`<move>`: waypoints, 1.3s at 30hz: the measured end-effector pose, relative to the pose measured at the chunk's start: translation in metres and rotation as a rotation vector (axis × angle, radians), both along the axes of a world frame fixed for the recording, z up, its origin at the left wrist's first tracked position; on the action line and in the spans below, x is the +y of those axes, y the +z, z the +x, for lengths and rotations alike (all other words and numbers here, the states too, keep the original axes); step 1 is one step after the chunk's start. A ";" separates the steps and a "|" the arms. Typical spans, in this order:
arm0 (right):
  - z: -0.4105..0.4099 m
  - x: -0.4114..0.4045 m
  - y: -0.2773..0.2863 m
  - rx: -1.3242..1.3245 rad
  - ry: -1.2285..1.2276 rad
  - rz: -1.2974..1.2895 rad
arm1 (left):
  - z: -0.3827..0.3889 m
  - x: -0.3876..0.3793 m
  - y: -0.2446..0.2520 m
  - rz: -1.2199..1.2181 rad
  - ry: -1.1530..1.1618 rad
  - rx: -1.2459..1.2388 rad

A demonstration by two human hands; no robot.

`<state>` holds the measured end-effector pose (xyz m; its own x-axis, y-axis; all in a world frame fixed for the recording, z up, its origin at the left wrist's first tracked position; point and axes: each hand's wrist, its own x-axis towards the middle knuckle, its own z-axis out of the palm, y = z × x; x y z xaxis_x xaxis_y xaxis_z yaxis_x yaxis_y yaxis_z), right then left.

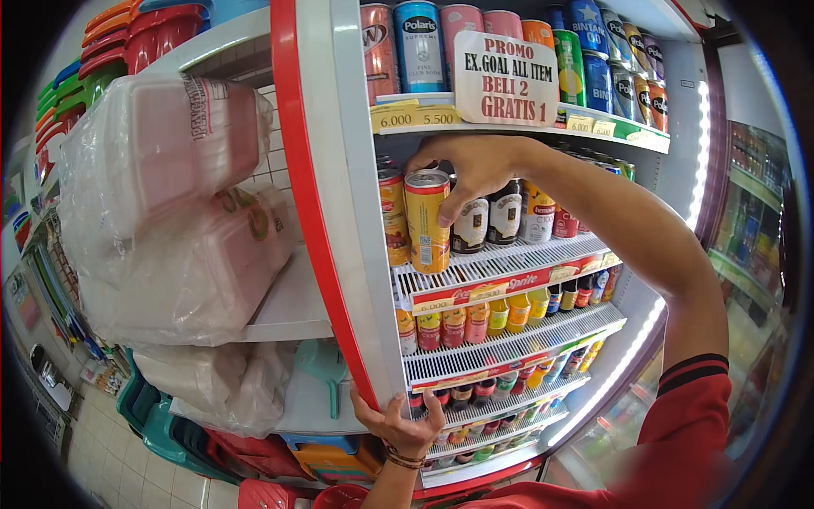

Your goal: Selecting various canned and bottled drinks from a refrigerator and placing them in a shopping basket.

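Note:
My right hand (480, 165) reaches into an upright display refrigerator (362, 191) and grips a yellow drink can (427, 223) with a red band at its top. The thumb presses on the can's right side, while the fingers curl over behind it. The can stands upright at the front left of a wire shelf (502, 257), beside another yellow can (393, 223). Dark bottles with white labels (470, 223) are just right of it. Lower down, my left hand (404, 423) holds the refrigerator's red-and-white side edge (365, 375), its fingers spread around it.
Above my right hand, a promo sign (507, 77) hangs on the upper shelf of cans. Lower shelves hold rows of bottles (455, 327). To the left, plastic-wrapped foam boxes (172, 146) and a teal dipper (321, 362) rest on shelving. Red plastic stools (270, 493) are below.

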<state>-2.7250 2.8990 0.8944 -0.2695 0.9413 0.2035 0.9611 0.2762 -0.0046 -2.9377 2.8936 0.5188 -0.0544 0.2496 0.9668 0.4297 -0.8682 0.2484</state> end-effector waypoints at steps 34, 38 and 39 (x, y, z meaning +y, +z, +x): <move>0.073 -0.195 -0.028 0.127 -0.814 0.360 | 0.169 0.053 0.339 -0.300 -0.305 0.857; 0.095 -0.197 -0.039 0.175 -0.848 0.403 | 0.184 0.050 0.352 -0.353 -0.421 1.033; 0.091 -0.188 -0.041 0.183 -0.834 0.403 | 0.181 0.072 0.348 -0.354 -0.410 1.021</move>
<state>-2.6337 2.7110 0.8534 0.5277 0.6651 0.5284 0.8429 -0.4870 -0.2289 -2.7564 2.9658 0.8671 0.8598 0.3339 0.3862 0.2727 -0.9399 0.2055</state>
